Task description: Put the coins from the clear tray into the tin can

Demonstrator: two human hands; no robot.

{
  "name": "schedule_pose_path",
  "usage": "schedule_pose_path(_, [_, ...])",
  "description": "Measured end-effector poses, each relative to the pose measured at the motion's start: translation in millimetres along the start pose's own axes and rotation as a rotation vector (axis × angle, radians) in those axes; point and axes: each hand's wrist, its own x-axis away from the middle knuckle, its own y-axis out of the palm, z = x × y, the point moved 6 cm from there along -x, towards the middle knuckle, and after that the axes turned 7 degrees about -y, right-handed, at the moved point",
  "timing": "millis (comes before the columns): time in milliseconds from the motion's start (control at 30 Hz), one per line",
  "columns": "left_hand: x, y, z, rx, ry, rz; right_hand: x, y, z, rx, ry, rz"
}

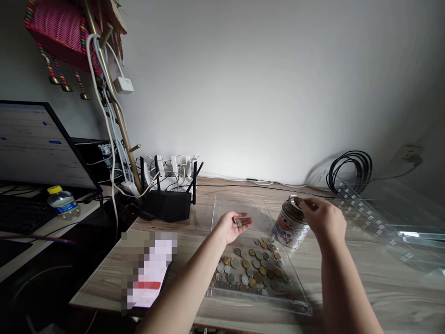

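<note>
My left hand (237,225) is palm up above a clear plastic tray (259,304), with a few small coins (238,223) resting in the palm. Many loose coins (256,263), silver and brass-coloured, lie spread over the tray's near half. Just right of the tray, a printed tin can (290,226) with a metal top stands upright on the wooden table. My right hand (325,220) reaches over the top of the can, thumb and fingers pinched together at its lid. Whatever sits between those fingertips is too small or hidden to make out.
A black router (167,205) and white devices with cables stand at the back left. A phone (153,269), partly blurred out, lies left of my forearm. Clear plastic panels (378,222) and a black cable coil (349,171) are at the right. A bottle (63,203) stands by a laptop.
</note>
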Motion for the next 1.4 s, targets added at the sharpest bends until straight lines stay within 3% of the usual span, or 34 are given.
schedule_pose_path(100, [0,1.3,0,-0.016,0.001,0.001,-8,9,29,0.087,0.092,-0.124])
schedule_pose_path(200, [1,2.2,0,-0.027,-0.004,-0.009,-8,10,29,0.119,0.043,-0.093])
schedule_pose_path(300, [2,4.2,-2,-0.025,-0.035,-0.056,1,4,-3,0.082,-0.126,0.064])
schedule_pose_path(367, [2,5.7,-4,-0.022,-0.064,-0.089,15,9,-36,-0.041,-0.287,0.067])
schedule_pose_path(533, [0,5.8,-5,-0.008,-0.085,-0.047,69,61,-119,-0.300,-0.694,-0.492])
schedule_pose_path(600, [1,9.0,-6,-0.013,-0.098,-0.063,81,71,-132,-0.275,-0.743,-0.565])
schedule_pose_path(667, [2,13.4,-8,-0.024,-0.111,-0.105,83,72,-135,-0.255,-0.742,-0.556])
schedule_pose_path(733, [5,15.6,-9,-0.034,-0.114,-0.128,75,62,-130,-0.272,-0.702,-0.481])
schedule_pose_path(800, [6,15.5,-8,-0.037,-0.097,-0.134,57,42,-113,-0.307,-0.612,-0.319])
schedule_pose_path(900, [7,11.8,-4,-0.028,-0.034,-0.099,27,7,-68,-0.288,-0.428,-0.027])
schedule_pose_path(967, [7,8.6,-2,-0.024,0.004,-0.056,10,-8,-32,-0.168,-0.280,0.073])
schedule_pose_path(1100, [6,6.9,-2,-0.044,0.014,-0.020,-6,-3,18,0.070,-0.055,-0.091])
schedule_pose_path(1167, [6,6.8,-2,-0.058,0.017,-0.014,-6,3,21,0.108,-0.076,-0.147])
schedule_pose_path(1267, [7,6.5,-2,-0.076,0.030,-0.006,-5,4,12,0.133,-0.137,-0.094])
schedule_pose_path(1400, [7,6.5,-1,-0.088,0.022,-0.010,-6,9,10,0.125,-0.049,-0.121])
